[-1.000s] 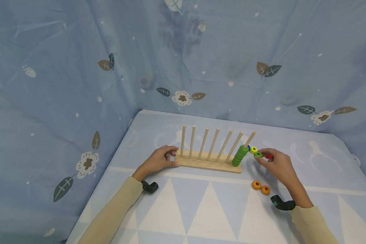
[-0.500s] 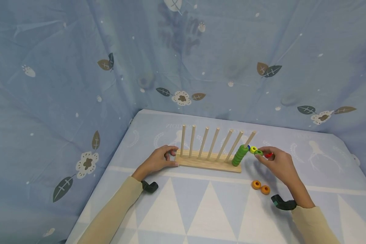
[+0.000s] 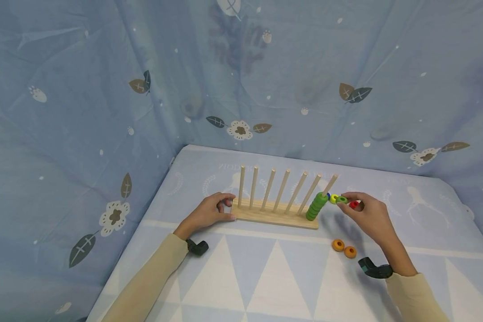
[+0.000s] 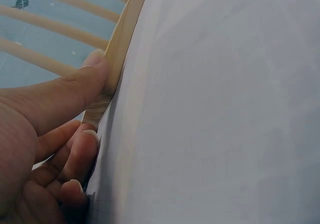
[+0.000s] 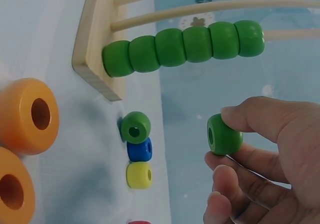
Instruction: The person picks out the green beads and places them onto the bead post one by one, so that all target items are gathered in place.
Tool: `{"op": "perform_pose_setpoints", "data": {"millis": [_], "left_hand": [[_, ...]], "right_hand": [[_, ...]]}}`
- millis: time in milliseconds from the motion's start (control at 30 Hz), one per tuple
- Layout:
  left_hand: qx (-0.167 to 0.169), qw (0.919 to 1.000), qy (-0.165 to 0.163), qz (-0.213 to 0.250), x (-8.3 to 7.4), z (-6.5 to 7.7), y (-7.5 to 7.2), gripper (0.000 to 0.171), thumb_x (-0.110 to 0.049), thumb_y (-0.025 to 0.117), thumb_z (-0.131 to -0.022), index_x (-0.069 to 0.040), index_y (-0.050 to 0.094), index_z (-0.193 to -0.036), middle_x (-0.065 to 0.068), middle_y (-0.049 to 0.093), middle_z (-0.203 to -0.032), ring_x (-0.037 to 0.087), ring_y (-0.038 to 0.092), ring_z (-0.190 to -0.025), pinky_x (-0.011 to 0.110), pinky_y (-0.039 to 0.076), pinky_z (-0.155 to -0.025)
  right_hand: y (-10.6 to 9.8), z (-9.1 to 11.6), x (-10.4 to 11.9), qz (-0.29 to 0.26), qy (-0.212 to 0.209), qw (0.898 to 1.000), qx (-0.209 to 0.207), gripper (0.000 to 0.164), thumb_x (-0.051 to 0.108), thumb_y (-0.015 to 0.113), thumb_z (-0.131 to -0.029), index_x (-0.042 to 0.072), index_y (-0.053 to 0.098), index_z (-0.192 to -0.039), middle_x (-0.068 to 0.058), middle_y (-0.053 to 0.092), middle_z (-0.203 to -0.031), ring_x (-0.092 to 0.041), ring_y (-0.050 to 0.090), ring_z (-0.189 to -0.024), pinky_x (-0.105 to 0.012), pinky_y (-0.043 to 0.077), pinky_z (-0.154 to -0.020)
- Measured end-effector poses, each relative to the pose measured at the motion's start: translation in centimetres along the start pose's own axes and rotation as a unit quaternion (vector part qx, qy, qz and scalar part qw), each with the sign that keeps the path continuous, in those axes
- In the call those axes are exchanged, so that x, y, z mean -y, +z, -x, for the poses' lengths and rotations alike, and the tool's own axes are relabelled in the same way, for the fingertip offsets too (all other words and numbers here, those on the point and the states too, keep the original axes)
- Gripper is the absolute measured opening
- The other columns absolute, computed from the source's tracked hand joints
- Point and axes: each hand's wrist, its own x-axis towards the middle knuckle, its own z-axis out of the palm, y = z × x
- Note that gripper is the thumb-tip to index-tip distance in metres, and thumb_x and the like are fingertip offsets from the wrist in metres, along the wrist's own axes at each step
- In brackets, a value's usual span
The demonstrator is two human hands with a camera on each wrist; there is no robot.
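Observation:
A wooden peg rack stands on the table with several upright pegs. My left hand grips the left end of its base, thumb on one face and fingers at the end in the left wrist view. Green beads are stacked on the rightmost peg, whose top is bare. To the right of the rack, my right hand pinches a green bead between thumb and fingers, above the table and apart from the peg. The bead's hole shows in the right wrist view.
Beyond the held bead lie a loose green bead, a blue bead, a yellow bead and a red bead. Two orange beads sit nearer the front. Patterned cloth walls border the table.
My right hand has shifted very slightly right and the held green bead sits a touch higher. The left hand and the rack stay still.

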Motion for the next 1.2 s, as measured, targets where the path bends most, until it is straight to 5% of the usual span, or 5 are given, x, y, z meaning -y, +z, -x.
{"op": "perform_pose_setpoints", "data": {"millis": [333, 633, 1200], "left_hand": [[-0.005, 1.0000, 0.000, -0.003, -0.2, 0.1, 0.1, 0.070, -0.027, 0.088, -0.084, -0.008, 0.058, -0.144, 0.003, 0.063, -0.111, 0.017, 0.058, -0.080, 0.033, 0.048, -0.077], [-0.003, 1.0000, 0.006, -0.006, -0.2, 0.0, 0.1, 0.069, -0.027, 0.088, -0.085, -0.007, 0.058, -0.144, 0.002, 0.062, -0.111, 0.017, 0.058, -0.080, 0.032, 0.049, -0.077], [-0.004, 0.9999, 0.012, -0.007, 0.0, 0.1, 0.1, 0.068, -0.029, 0.087, -0.086, -0.008, 0.058, -0.144, 0.002, 0.062, -0.112, 0.016, 0.058, -0.080, 0.032, 0.049, -0.077]], "right_hand": [[-0.3, 0.1, 0.4, -0.008, -0.018, 1.000, -0.013, 0.038, 0.027, 0.078, -0.095, 0.002, 0.071, -0.122, -0.007, 0.064, -0.080, -0.020, 0.052, -0.065, -0.028, 0.040, -0.049], [-0.7, 0.1, 0.8, 0.001, -0.024, 0.999, -0.026, 0.038, 0.026, 0.076, -0.096, 0.000, 0.069, -0.124, -0.019, 0.069, -0.107, -0.023, 0.057, -0.075, -0.028, 0.043, -0.050], [-1.3, 0.1, 0.9, -0.014, -0.021, 0.999, -0.042, 0.042, 0.032, 0.075, -0.097, 0.004, 0.069, -0.127, -0.018, 0.069, -0.113, -0.020, 0.057, -0.075, -0.027, 0.044, -0.050]]}}
